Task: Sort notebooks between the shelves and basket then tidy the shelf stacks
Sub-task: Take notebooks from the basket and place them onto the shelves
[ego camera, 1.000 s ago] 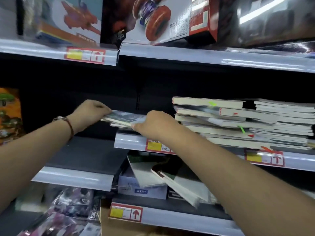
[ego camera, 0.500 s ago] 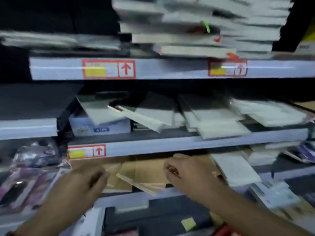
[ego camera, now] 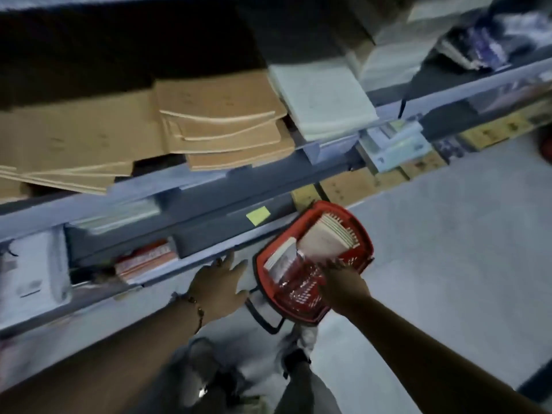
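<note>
Notebooks in red basket, floor level, below shelf stacks

Notebooks (ego camera: 324, 242): several pale-covered, spiral-bound copies stand on edge in the red basket (ego camera: 366, 234), fanned, leaning toward its far end. Their long axis runs roughly with the length of the basket, coil bindings uppermost and pointing toward the far right rim. A further white notebook (ego camera: 282, 258) stands beside them on the left, tilted. No cover text is legible; the view is blurred.

Basket: plastic, openwork walls, on the pale floor (ego camera: 448, 249) just beside the foot of the shelving, long axis diagonal from near left to far right. A black handle (ego camera: 263, 319) hangs down at the near end.

Right hand (ego camera: 343, 283): reaching into the near half of the basket, fingers spread at the lower edge of the spiral-bound copies; whether it grips one cannot be told.

Left hand (ego camera: 219, 286): empty, fingers splayed, palm down, between the lowest shelf edge and the basket's left rim. A bracelet (ego camera: 195, 306) circles the wrist.

Shelf stacks: brown kraft-covered notebooks (ego camera: 221, 121) in loose, uneven piles, long edges roughly along the shelf front; a stack of white ones (ego camera: 324, 100) just beside them to the right. A yellow tag (ego camera: 258, 215) sits on a grey shelf rail (ego camera: 209, 201), writing unreadable.
</note>
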The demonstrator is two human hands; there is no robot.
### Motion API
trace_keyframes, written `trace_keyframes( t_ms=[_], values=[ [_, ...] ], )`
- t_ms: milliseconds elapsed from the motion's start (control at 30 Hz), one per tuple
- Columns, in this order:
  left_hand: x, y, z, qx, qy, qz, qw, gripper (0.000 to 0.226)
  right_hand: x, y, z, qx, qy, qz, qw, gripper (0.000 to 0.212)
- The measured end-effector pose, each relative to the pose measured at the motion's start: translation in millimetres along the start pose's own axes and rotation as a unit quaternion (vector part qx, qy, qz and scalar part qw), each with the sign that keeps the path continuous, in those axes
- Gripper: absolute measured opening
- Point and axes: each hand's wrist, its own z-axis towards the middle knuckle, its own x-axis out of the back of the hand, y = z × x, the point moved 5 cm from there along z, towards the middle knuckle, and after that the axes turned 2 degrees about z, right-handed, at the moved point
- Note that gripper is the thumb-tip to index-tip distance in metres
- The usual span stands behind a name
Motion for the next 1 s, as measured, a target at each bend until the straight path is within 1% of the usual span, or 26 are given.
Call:
trace_keyframes(
  t_ms=[100, 167, 200, 300, 333, 400, 533, 600, 700, 767, 833, 933, 1000],
  values=[
    [-61.8, 24.9, 46.9, -0.002, -0.070, 0.028, 0.997, 0.082, -59.0, 48.6, 19.4, -0.011, -0.030, -0.038, 0.999, 0.067],
    [-97.9, 38.9, 81.8, 0.008, -0.098, 0.024, 0.995, 0.079, -93.6, 72.6, 40.3, -0.010, -0.067, -0.044, 0.997, 0.071],
    [-113.5, 45.3, 100.9, 0.011, -0.093, 0.018, 0.995, 0.075, -108.5, 82.4, 53.0, -0.009, -0.084, -0.045, 0.995, 0.071],
    [-151.7, 63.7, 163.1, -0.001, -0.037, -0.009, 0.999, 0.054, -152.5, 109.3, 101.0, 0.011, -0.115, -0.058, 0.992, 0.071],
    [-162.9, 69.0, 184.5, -0.008, -0.024, -0.008, 1.000, 0.051, -166.3, 118.1, 118.8, 0.012, -0.121, -0.062, 0.991, 0.071],
    [-185.3, 77.5, 227.6, -0.011, -0.005, 0.009, 1.000, 0.049, -192.7, 136.3, 153.7, -0.001, -0.122, -0.060, 0.991, 0.069],
    [-228.1, 87.3, 298.8, 0.007, 0.021, 0.067, 0.998, 0.033, -249.9, 161.9, 211.1, -0.009, -0.124, -0.057, 0.991, 0.068],
    [-251.1, 90.2, 323.0, 0.008, 0.030, 0.097, 0.995, 0.034, -274.8, 168.4, 232.1, -0.002, -0.128, -0.048, 0.991, 0.069],
    [-274.3, 84.3, 346.6, 0.053, 0.035, 0.105, 0.992, 0.039, -299.8, 178.4, 253.8, 0.002, -0.136, -0.047, 0.990, 0.071],
    [-284.6, 80.0, 351.9, 0.082, 0.047, 0.105, 0.990, 0.036, -312.8, 187.6, 262.8, -0.008, -0.145, -0.050, 0.988, 0.070],
    [-288.8, 79.3, 352.5, 0.091, 0.055, 0.089, 0.990, 0.031, -322.4, 196.0, 267.8, -0.017, -0.153, -0.044, 0.987, 0.068],
    [-290.0, 79.9, 352.7, 0.085, 0.069, 0.012, 0.994, 0.024, -327.4, 204.6, 271.0, -0.023, -0.150, -0.035, 0.988, 0.064],
    [-290.0, 73.7, 358.9, 0.108, 0.087, -0.036, 0.990, 0.021, -328.0, 207.6, 272.7, -0.029, -0.145, -0.025, 0.989, 0.062]
  ],
)
